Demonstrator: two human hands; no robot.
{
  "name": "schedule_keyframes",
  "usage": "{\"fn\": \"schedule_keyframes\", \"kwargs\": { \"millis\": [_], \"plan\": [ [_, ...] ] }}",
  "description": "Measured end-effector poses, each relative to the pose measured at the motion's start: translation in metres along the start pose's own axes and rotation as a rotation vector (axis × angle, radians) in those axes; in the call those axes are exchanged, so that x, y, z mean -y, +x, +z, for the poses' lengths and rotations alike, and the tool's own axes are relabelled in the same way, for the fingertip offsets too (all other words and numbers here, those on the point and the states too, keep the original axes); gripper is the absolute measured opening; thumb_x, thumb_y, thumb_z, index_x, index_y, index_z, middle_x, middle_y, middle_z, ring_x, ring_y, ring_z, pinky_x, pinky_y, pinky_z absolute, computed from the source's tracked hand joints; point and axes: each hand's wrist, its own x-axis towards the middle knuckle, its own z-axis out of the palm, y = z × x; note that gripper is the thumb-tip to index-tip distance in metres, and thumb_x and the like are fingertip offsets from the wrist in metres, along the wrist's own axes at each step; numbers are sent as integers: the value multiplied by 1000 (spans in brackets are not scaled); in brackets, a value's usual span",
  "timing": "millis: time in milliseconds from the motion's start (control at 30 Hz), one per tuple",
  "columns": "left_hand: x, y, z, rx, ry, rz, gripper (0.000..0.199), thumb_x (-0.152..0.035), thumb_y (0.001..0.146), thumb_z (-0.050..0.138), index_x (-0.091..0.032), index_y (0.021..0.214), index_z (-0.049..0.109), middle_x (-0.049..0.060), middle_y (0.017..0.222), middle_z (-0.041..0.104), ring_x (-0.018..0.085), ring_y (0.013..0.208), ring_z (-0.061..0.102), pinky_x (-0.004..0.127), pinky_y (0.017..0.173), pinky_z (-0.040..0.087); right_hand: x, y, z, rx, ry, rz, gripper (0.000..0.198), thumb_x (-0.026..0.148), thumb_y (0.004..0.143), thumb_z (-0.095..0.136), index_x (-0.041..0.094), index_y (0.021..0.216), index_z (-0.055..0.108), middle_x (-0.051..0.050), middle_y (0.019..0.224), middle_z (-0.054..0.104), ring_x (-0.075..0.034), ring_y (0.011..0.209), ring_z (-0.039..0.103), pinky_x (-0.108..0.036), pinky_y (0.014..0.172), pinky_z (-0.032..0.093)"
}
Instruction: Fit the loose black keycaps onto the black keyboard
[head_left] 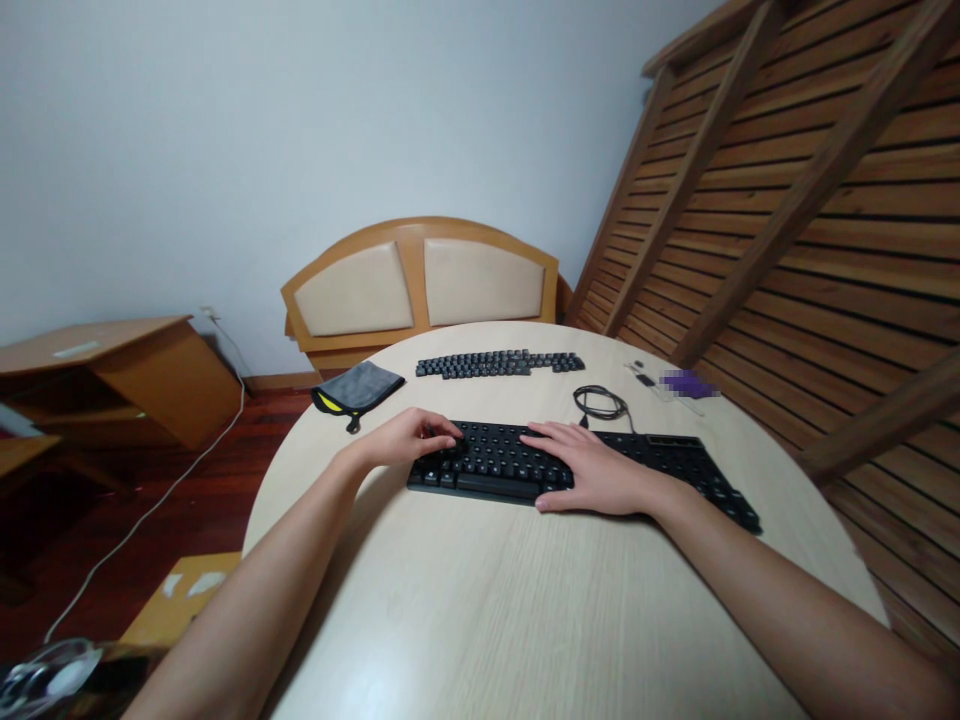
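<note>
A black keyboard (487,484) lies across the round table in front of me. My left hand (412,437) is at its upper left corner, with thumb and fingers drawn together over the keys. Whatever is between those fingertips is too small to make out. Spread over the middle of the keyboard, my right hand (596,470) rests palm down, its thumb at the front edge. Behind the keyboard, black keycaps (499,365) stand in rows with a stepped outline. The keys under both hands are hidden.
A coiled black cable (600,403) lies behind the keyboard. A grey pouch (360,387) with yellow lining is at the left rear of the table (525,620). Small items and a blurred purple object (688,384) are at the right. Wooden slats (810,260) lean beyond.
</note>
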Motion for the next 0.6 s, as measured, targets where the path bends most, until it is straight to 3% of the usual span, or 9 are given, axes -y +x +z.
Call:
{"fn": "schedule_keyframes", "kwargs": {
  "millis": [333, 600],
  "plan": [
    [12, 1, 0, 80, -46, -10, 31, -39, 88, 64, -17, 106, 76, 6, 99, 76, 18, 82, 65, 26, 73, 46, -1, 0, 1, -6, -5, -4, 98, 80, 72, 62, 28, 152, 40, -10, 162, 30, -38, 147, 25, -58, 119, 20],
    [9, 1, 1, 51, -60, -7, 27, -37, 85, 69, -17, 100, 76, 6, 93, 76, 17, 78, 65, 25, 69, 45, 0, 0, 1, -14, -2, -10, 97, 80, 73, 61, 29, 152, 39, -10, 162, 29, -39, 148, 24, -60, 120, 18]
  ]
}}
